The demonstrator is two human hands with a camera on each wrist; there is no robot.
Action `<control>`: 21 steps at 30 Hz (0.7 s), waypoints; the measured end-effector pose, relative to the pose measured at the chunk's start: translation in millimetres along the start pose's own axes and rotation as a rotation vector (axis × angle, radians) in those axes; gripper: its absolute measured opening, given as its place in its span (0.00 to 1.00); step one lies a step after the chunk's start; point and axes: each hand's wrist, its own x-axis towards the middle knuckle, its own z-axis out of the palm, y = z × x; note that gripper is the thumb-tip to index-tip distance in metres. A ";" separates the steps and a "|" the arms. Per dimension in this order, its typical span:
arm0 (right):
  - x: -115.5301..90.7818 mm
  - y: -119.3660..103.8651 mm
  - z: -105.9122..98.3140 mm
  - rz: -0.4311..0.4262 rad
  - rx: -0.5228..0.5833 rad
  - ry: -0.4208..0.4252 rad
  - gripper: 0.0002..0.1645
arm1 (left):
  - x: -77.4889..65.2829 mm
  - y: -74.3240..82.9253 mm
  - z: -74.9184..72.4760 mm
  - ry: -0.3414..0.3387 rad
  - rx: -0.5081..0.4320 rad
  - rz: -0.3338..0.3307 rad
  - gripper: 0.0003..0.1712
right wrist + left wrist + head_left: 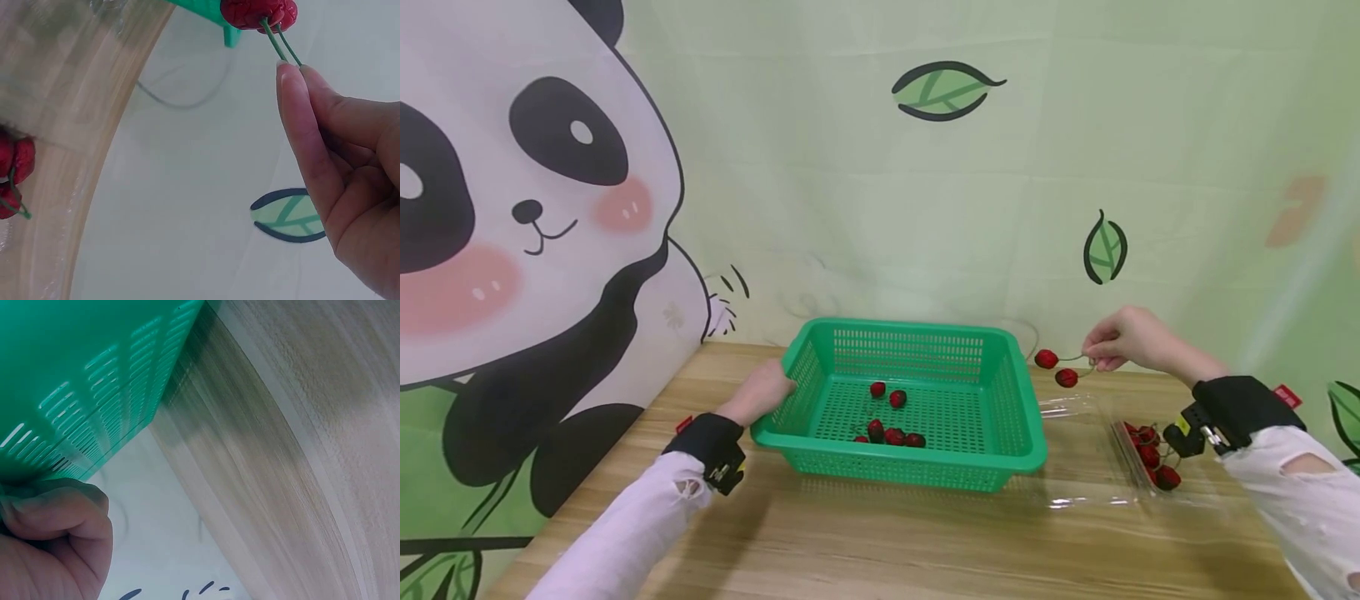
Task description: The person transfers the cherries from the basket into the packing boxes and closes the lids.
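A green plastic basket [910, 464] with slotted sides stands on the table, with several red cherries [894, 436] scattered on its floor. My left hand [758, 395] grips the basket's left rim; in the left wrist view its fingers curl at the green edge [59, 540]. To the right of the basket, my right hand [1131, 340] pinches the thin green stems of two cherries [1047, 359] between thumb and fingertips. They hang in the air just beyond the basket's right rim. Up close in the right wrist view, the two cherries [253, 14] overlap.
Right of the basket lies a clear plastic container [1078, 467], and several more cherries [1150, 457] sit in its right part, under my right wrist. The wooden table [880, 542] meets a pale green cloth backdrop [865, 208] printed with a panda and leaves.
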 end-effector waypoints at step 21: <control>-20.8 47.3 -1.7 0.091 0.063 -0.036 0.11 | 0.7 0.2 0.1 -0.001 -0.003 0.005 0.07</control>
